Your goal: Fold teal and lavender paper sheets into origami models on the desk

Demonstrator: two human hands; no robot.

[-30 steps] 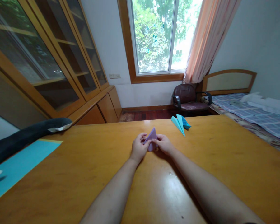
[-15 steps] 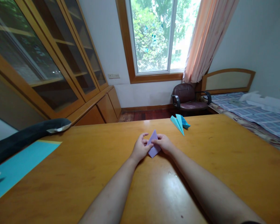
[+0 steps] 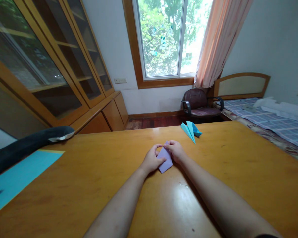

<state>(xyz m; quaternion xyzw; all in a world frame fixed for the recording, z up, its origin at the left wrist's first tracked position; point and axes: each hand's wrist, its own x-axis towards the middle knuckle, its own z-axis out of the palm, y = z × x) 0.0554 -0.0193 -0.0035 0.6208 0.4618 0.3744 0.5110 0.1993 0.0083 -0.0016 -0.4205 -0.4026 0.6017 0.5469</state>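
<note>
A small folded piece of purple paper point(image 3: 166, 163) is held between my two hands just over the wooden table point(image 3: 94, 178). My left hand point(image 3: 152, 159) grips its left side, thumb across the front face. At the pointed top, the fingers of my right hand point(image 3: 175, 150) pinch the paper and partly cover its tip. Beyond my right hand lie a light blue paper plane point(image 3: 189, 131) and a darker blue folded paper piece point(image 3: 196, 130), close together near the far edge.
Teal sheets point(image 3: 27, 178) lie at the table's left, partly under a dark, long stuffed object point(image 3: 29, 142). Past the far edge stand a brown office chair point(image 3: 200, 102) and a bed point(image 3: 283, 122). A glass-door cabinet point(image 3: 72, 66) lines the left wall.
My right hand has moved up from the middle of the purple paper to its tip. The paper sits slightly lower and shows more of its face; my left thumb still presses it.
</note>
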